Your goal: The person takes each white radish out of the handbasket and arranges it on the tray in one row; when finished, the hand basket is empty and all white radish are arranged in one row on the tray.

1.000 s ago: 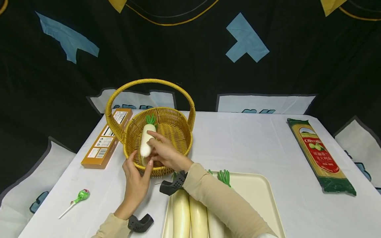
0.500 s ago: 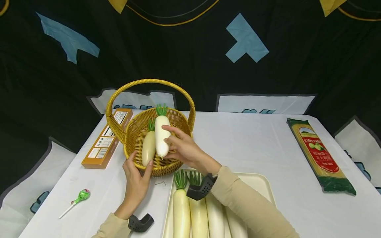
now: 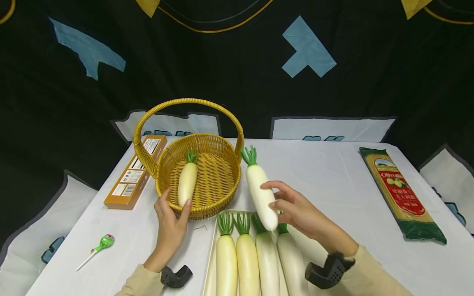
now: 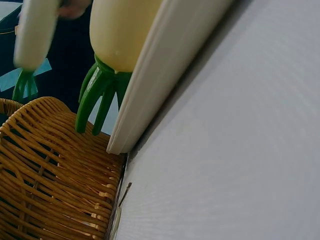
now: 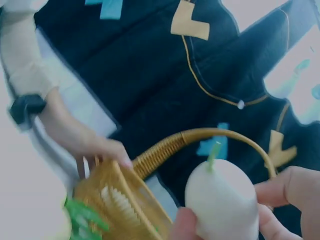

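Observation:
My right hand (image 3: 305, 213) pinches a white radish (image 3: 261, 197) with green leaf stubs, in the air over the far edge of the cream tray (image 3: 210, 259). The right wrist view shows the root end of this radish (image 5: 222, 200) between fingers and thumb. My left hand (image 3: 170, 230) grips the near left rim of the yellow wicker basket (image 3: 214, 181), thumb inside. A paler radish (image 3: 187, 183) lies in the basket, leaves away from me. Several radishes lie side by side on the tray, among them a yellowish one (image 3: 226, 263). The left wrist view shows the basket's side (image 4: 55, 175), not the left hand.
An orange-brown box (image 3: 135, 174) lies left of the basket. A green-wrapped lollipop (image 3: 101, 243) is at the front left of the white table (image 3: 314, 172). A noodle packet (image 3: 401, 193) lies far right. A dark printed cloth (image 3: 240, 74) hangs behind.
My right hand has lifted the white radish out of the basket and carried it right, over the tray's far edge. The paler radish stays in the basket. My left hand keeps its place on the rim.

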Motion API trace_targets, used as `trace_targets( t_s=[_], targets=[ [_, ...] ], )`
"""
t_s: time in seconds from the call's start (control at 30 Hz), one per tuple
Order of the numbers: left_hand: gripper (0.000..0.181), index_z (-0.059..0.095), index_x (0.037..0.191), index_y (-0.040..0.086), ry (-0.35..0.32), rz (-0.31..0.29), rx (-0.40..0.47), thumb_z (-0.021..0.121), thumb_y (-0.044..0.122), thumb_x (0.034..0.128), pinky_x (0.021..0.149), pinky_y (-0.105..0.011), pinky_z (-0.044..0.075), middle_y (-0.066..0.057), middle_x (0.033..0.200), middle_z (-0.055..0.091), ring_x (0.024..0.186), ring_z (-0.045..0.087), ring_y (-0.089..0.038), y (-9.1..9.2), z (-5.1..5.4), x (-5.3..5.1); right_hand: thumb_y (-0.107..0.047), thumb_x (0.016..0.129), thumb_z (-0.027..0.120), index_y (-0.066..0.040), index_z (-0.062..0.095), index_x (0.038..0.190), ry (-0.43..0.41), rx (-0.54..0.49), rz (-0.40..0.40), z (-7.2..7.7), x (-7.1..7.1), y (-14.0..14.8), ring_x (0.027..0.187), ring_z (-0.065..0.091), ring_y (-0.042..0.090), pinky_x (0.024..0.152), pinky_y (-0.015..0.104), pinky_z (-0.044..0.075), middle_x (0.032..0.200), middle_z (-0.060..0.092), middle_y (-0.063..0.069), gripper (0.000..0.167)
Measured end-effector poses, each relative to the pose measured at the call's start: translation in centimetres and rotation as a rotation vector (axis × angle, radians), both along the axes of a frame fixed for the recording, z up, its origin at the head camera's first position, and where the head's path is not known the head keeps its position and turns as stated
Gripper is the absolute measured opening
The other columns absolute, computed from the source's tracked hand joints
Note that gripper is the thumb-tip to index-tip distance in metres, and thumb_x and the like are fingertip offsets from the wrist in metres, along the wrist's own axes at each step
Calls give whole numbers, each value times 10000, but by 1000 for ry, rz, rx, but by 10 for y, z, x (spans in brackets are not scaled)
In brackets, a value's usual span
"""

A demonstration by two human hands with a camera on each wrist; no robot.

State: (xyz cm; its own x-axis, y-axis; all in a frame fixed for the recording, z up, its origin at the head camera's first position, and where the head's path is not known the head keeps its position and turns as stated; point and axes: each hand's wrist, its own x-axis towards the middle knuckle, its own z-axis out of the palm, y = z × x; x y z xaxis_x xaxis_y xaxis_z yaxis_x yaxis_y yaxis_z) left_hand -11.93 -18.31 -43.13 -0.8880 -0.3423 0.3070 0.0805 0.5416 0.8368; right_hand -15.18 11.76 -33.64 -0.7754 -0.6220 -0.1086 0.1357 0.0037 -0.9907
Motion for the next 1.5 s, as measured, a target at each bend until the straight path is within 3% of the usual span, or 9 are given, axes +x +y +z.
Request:
trace_targets(
  t_s=[0.23,0.33,0.47,0.67,0.87,1.13,1.23,1.4,1.5],
  targets=[
    [637,173,1381,58,-6,3,-3,531,272,900,985,-574,214,-277,1337,169,1259,215,-418,0,0,0,-172,929,488,-147,374,1277,133,236,8,-16,32,62,883,502,91,726,316,446,1070,365,130,366],
    [633,172,1380,57,-4,-1,1,527,273,902,980,-581,213,-281,1339,161,1261,209,-426,0,0,-1,-196,947,455,-148,337,1307,87,308,38,-24,45,83,936,525,106,757,341,453,1161,345,126,382],
    [626,179,1373,51,1,-1,0,530,266,901,975,-574,218,-286,1331,168,1251,219,-429,1,0,-1,-187,959,425,-135,306,1326,1,321,76,-37,62,102,949,530,159,753,311,465,1184,349,143,389],
    [624,185,1368,42,15,-2,-2,536,256,899,983,-551,213,-284,1322,181,1248,221,-417,0,0,-1,-127,950,425,-166,289,1321,-286,109,110,-56,78,115,1008,487,243,803,453,491,1115,360,153,397],
    [624,194,1365,45,10,6,-1,542,261,894,986,-552,215,-282,1318,190,1242,232,-414,1,1,-1,-20,945,347,-146,295,1314,-235,-108,247,-75,83,120,1019,545,191,828,358,491,1116,411,78,394],
    [626,181,1372,45,1,-3,4,531,262,900,994,-544,204,-274,1331,175,1259,215,-406,1,2,-1,-10,945,328,-86,254,1352,-206,-139,292,-86,85,120,1094,503,209,865,360,465,1236,376,85,421],
    [630,180,1374,47,-3,-4,3,531,268,900,993,-543,208,-272,1331,177,1257,219,-406,1,2,-1,-36,949,365,-79,219,1383,-128,-21,242,-85,87,119,1030,543,183,821,313,478,1170,418,119,460],
    [625,179,1372,39,-3,-1,-3,528,263,904,983,-557,213,-277,1325,179,1245,227,-417,1,2,-1,-173,917,516,-110,163,1423,-71,319,80,-83,90,113,834,531,149,680,266,483,994,465,129,621],
    [624,179,1370,33,1,-3,-3,528,257,904,988,-550,209,-280,1323,179,1245,226,-413,1,1,-1,-216,902,546,-131,127,1436,-66,403,62,-82,91,112,789,519,126,645,258,474,987,464,124,684]
  ],
)
